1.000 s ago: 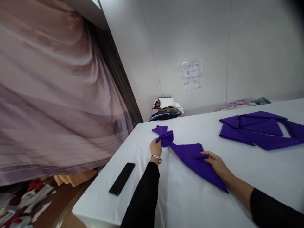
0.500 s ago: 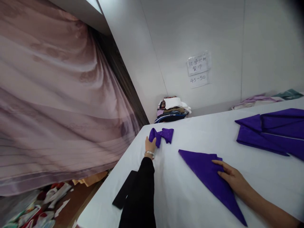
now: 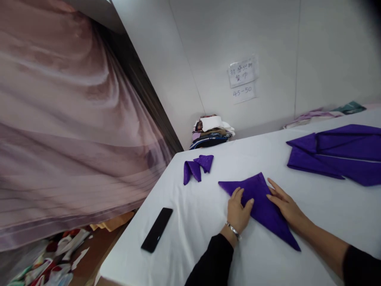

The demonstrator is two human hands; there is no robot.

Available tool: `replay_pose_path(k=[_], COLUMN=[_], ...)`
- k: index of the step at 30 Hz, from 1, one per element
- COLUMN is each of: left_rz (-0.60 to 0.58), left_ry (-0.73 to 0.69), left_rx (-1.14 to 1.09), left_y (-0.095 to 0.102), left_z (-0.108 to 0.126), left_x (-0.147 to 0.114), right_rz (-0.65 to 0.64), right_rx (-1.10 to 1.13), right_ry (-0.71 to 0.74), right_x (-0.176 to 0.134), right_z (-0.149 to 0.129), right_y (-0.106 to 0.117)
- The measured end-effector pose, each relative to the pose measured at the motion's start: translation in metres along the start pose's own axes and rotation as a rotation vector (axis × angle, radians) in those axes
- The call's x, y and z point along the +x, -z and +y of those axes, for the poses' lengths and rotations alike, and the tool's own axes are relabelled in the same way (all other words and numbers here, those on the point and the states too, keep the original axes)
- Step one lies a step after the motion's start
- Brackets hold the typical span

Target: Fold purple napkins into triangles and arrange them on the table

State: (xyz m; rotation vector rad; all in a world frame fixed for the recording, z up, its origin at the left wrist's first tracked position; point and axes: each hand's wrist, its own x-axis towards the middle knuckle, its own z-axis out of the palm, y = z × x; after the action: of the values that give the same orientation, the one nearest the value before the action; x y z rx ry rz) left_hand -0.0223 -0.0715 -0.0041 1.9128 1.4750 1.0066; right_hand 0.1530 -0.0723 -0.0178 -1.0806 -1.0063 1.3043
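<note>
A purple cloth napkin (image 3: 264, 207) lies on the white-covered table in front of me, folded into a rough triangle with one corner pointing left and another toward me. My left hand (image 3: 239, 210) rests on its near left side, fingers and thumb spread over the cloth. Along the right edge of the napkin is my right hand (image 3: 284, 204), fingers apart, the tips touching the cloth or just beside it. Farther left stand two small folded purple napkins, one (image 3: 192, 171) slightly nearer and the other (image 3: 205, 162) just behind it.
A black phone (image 3: 157, 230) lies on the left part of the table (image 3: 190, 234). More purple cloths (image 3: 336, 153) are laid out at the right. Folded fabrics (image 3: 212, 131) are stacked against the wall, below a handwritten sign (image 3: 243, 73). A pinkish curtain (image 3: 74, 131) hangs at the left.
My left hand has let go of the small folded napkin and come back to the large one. The large napkin's top corner now stands higher, and my view has shifted slightly.
</note>
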Motion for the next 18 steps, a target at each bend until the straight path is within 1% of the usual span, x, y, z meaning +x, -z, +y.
replay_pose_path(k=[3, 7, 9, 11, 13, 15, 18], left_rz=[-0.022, -0.024, 0.000, 0.044, 0.093, 0.144, 0.217], left_ry=[-0.067, -0.057, -0.034, -0.005, 0.042, 0.118, 0.211], left_rx=[0.044, 0.079, 0.078, 0.049, -0.031, -0.191, -0.424], left_y=[-0.007, -0.009, -0.010, -0.011, -0.011, -0.011, -0.006], left_z=[0.015, 0.030, 0.037, 0.042, 0.042, 0.037, 0.021], left_x=[-0.016, -0.027, -0.030, -0.032, -0.031, -0.027, -0.017], right_rz=[-0.044, -0.058, -0.123, -0.223, -0.307, -0.357, -0.354], right_rx=[0.086, 0.092, 0.112, 0.151, 0.168, 0.147, 0.144], right_ry=[-0.028, -0.041, -0.030, -0.006, 0.017, 0.015, -0.003], right_x=[-0.007, -0.009, -0.007, -0.004, -0.003, -0.003, -0.006], right_z=[-0.014, -0.020, -0.016, -0.010, -0.003, -0.001, -0.004], right_y=[-0.003, -0.006, -0.006, -0.006, -0.007, -0.009, -0.010])
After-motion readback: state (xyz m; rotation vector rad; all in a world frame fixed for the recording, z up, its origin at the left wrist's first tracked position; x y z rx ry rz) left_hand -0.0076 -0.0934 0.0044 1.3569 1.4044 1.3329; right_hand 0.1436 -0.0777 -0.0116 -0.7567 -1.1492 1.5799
